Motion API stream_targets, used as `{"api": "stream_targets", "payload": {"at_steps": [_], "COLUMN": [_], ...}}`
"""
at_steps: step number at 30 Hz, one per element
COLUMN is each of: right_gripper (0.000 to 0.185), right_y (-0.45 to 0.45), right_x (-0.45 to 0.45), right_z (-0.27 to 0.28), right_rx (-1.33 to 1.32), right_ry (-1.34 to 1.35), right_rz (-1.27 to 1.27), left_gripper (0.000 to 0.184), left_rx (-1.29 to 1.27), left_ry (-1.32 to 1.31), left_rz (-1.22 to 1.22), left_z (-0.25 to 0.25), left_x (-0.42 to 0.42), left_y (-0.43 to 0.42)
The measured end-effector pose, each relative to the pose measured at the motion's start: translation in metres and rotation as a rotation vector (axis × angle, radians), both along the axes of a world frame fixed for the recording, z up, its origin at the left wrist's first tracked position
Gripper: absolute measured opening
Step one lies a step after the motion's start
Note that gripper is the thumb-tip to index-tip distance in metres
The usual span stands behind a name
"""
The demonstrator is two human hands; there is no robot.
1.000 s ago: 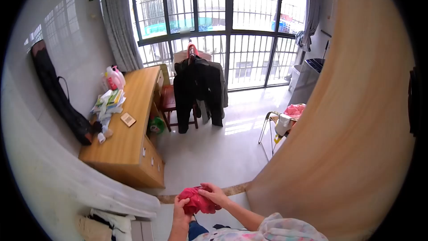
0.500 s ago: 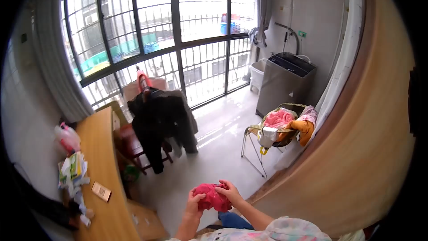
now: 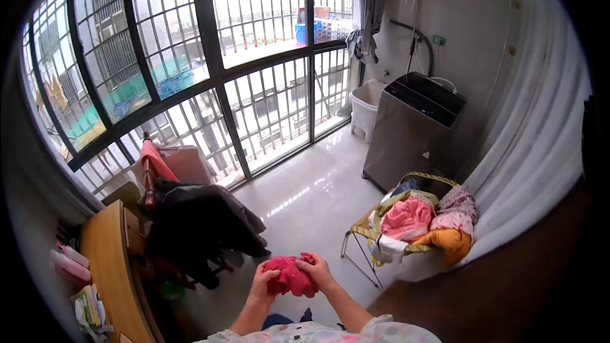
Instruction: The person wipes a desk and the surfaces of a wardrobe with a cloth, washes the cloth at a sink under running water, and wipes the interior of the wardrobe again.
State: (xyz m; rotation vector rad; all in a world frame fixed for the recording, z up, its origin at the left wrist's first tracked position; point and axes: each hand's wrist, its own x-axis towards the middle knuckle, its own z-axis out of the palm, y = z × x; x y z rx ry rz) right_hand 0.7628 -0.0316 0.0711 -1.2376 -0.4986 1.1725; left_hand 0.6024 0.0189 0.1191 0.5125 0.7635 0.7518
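Note:
Between my two hands, in front of my body, is a bunched red cloth garment [image 3: 291, 277]; its exact kind does not show. My left hand [image 3: 262, 281] grips its left side, thumb on top. My right hand [image 3: 317, 270] pinches the right side, with a small fold standing up by the fingers. To the right, a chair with a woven rim [image 3: 356, 227] is heaped with clothes, among them a pink garment [image 3: 406, 217], an orange one [image 3: 450, 241] and a patterned one [image 3: 457, 206].
A grey washing machine [image 3: 413, 130] stands behind the clothes chair, beside a white tub [image 3: 365, 107]. On the left, dark clothes [image 3: 197, 228] hang over a chair next to a wooden desk [image 3: 111, 260]. Barred windows line the far side; a white curtain [image 3: 540, 133] hangs at right.
My view has shifted forward and turned, so the washing machine and clothes chair look nearer. Both hands still hold the red garment, now slightly further left in view.

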Motion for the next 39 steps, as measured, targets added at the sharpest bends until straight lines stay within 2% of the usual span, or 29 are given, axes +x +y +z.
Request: {"api": "stream_targets", "payload": {"at_steps": [4, 8, 13, 14, 16, 17, 18, 19, 21, 25, 30, 33, 39], "right_gripper": [0.035, 0.031, 0.029, 0.024, 0.020, 0.019, 0.019, 0.018, 0.019, 0.018, 0.015, 0.015, 0.020], "right_y": [0.071, 0.154, 0.238, 0.248, 0.266, 0.270, 0.279, 0.291, 0.316, 0.383, 0.477, 0.533, 0.632], "right_x": [0.068, 0.150, 0.262, 0.283, 0.331, 0.347, 0.363, 0.382, 0.422, 0.500, 0.606, 0.666, 0.765], "right_z": [-0.015, -0.020, -0.015, -0.015, -0.012, -0.012, -0.001, 0.010, 0.005, -0.011, -0.032, -0.026, -0.060], "right_rx": [0.006, 0.155, 0.123, 0.128, 0.104, 0.073, 0.053, 0.041, 0.079, 0.108, 0.086, 0.057, -0.070], "right_ry": [0.057, 0.181, 0.171, 0.165, 0.168, 0.188, 0.174, 0.151, 0.126, 0.143, 0.179, 0.078, -0.008], "right_rz": [-0.108, -0.212, -0.418, -0.473, -0.562, -0.609, -0.657, -0.701, -0.761, -0.771, -0.732, -0.709, -0.662], "left_gripper": [0.047, 0.050, 0.048, 0.040, 0.032, 0.031, 0.033, 0.035, 0.035, 0.036, 0.036, 0.037, 0.037], "left_rx": [0.012, 0.016, -0.020, 0.014, 0.043, 0.001, -0.075, -0.174, -0.306, -0.375, -0.357, -0.330, -0.290], "left_ry": [-0.001, -0.053, -0.026, -0.025, -0.221, -0.198, -0.096, -0.106, -0.013, -0.042, -0.037, 0.018, 0.023], "left_rz": [-0.060, -0.194, -0.331, -0.367, -0.663, -0.709, -0.605, -0.665, -0.690, -0.670, -0.665, -0.658, -0.554], "left_z": [-0.015, -0.031, -0.027, -0.022, -0.029, -0.017, -0.018, -0.029, -0.018, -0.050, -0.046, -0.042, -0.048], "left_x": [0.069, 0.147, 0.271, 0.300, 0.358, 0.380, 0.410, 0.434, 0.479, 0.561, 0.659, 0.713, 0.809], "left_y": [0.078, 0.166, 0.285, 0.302, 0.350, 0.363, 0.373, 0.391, 0.422, 0.488, 0.581, 0.631, 0.719]}}
